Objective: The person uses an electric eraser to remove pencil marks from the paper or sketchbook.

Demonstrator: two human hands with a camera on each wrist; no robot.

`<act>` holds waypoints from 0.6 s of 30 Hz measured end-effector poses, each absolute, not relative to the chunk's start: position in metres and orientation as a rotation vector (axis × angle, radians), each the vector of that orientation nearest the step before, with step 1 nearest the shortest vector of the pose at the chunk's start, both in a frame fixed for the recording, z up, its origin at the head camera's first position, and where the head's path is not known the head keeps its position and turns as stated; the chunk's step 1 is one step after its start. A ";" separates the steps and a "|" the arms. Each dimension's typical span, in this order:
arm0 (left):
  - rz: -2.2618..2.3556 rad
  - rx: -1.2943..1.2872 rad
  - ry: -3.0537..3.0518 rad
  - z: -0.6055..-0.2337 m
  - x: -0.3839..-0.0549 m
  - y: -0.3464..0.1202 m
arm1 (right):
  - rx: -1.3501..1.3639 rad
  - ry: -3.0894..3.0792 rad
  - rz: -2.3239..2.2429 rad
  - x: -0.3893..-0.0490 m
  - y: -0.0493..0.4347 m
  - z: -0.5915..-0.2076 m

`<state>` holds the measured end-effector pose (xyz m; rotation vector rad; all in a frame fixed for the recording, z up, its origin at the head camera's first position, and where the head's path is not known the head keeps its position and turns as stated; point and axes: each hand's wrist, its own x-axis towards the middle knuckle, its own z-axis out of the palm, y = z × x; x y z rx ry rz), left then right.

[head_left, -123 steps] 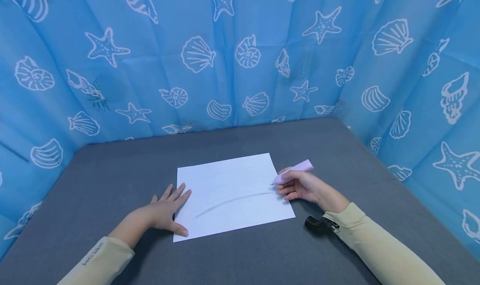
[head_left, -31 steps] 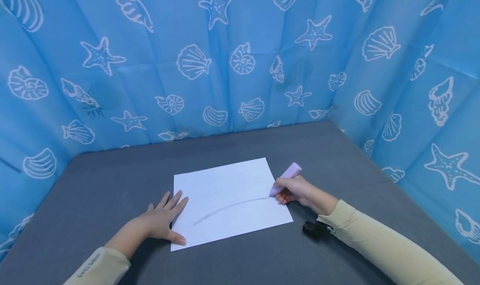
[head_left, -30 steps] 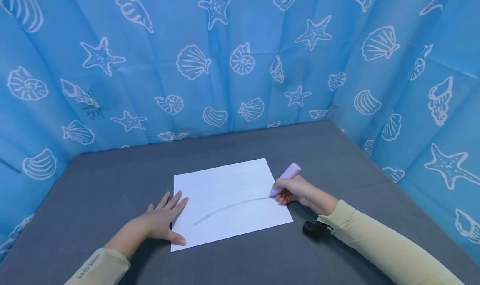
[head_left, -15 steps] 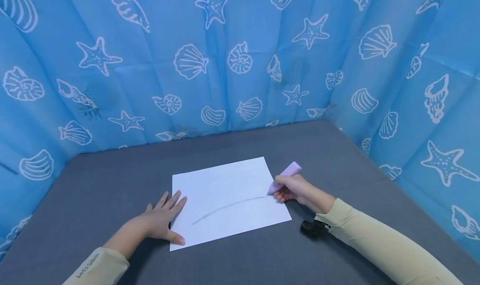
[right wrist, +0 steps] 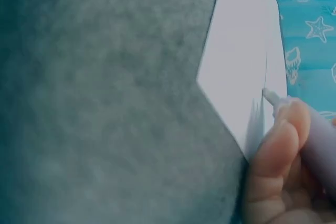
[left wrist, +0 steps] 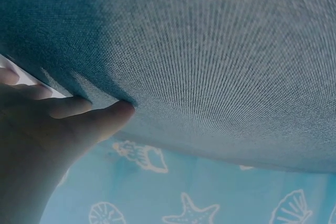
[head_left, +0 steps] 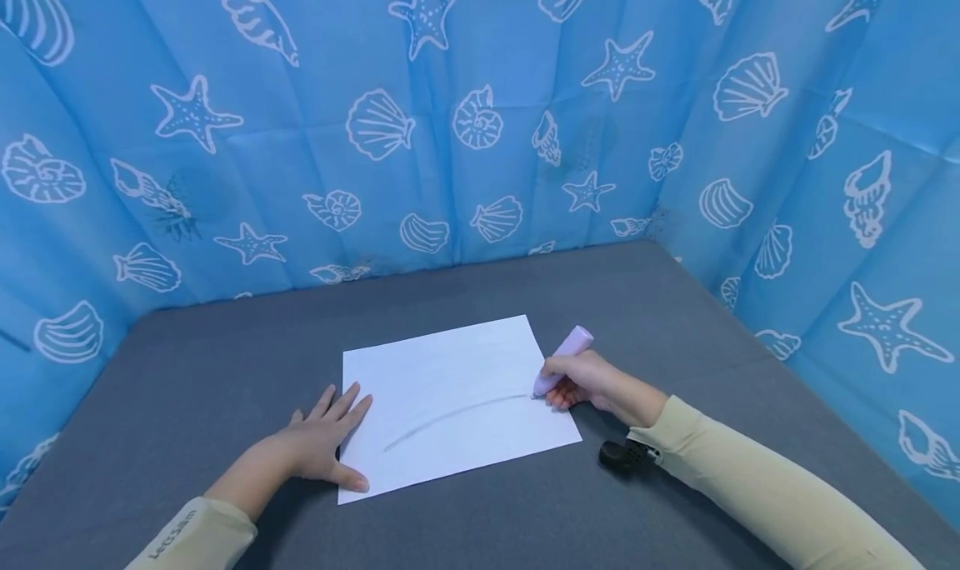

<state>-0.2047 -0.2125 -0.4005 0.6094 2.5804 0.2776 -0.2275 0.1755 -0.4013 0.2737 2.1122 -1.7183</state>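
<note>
A white sheet of paper (head_left: 442, 366) lies on the grey cloth-covered table, with a thin grey curved line (head_left: 455, 415) across it. My left hand (head_left: 318, 443) rests with spread fingers on the sheet's left edge and the cloth; in the left wrist view its fingertips (left wrist: 125, 109) touch the cloth. At the right edge my right hand (head_left: 592, 380) grips a thick lilac pen (head_left: 566, 356), tilted up to the right. The pen's tip is at the line's right end. In the right wrist view, thumb and fingers (right wrist: 278, 153) pinch the pen (right wrist: 321, 148) near its tip.
A blue curtain (head_left: 300, 170) with white shells and starfish hangs behind the table and along its right side. Grey cloth (head_left: 247, 353) surrounds the paper. A black device (head_left: 622, 456) sits under the right wrist, by the pale sleeve (head_left: 750, 470).
Four seconds ago the pen lay flatter, its tip above the line's right end. Now it stands steeper, with its tip at that end. The left hand has stayed in place on the paper.
</note>
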 end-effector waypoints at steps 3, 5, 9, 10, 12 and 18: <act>0.276 0.605 2.580 -0.401 -0.205 -0.213 | 0.255 2.090 -1.717 -0.228 0.176 -0.400; 0.281 0.605 2.577 -0.402 -0.206 -0.213 | 0.237 2.061 -1.743 -0.227 0.177 -0.400; 0.287 0.613 2.572 -0.400 -0.205 -0.213 | 0.212 2.012 -1.765 -0.227 0.179 -0.399; 0.290 0.621 2.570 -0.400 -0.205 -0.213 | 0.217 2.013 -1.767 -0.227 0.180 -0.399; 0.295 0.633 2.565 -0.399 -0.205 -0.213 | 0.234 2.033 -1.761 -0.228 0.179 -0.400; 0.287 0.647 2.558 -0.398 -0.205 -0.212 | 0.284 2.115 -1.720 -0.229 0.176 -0.400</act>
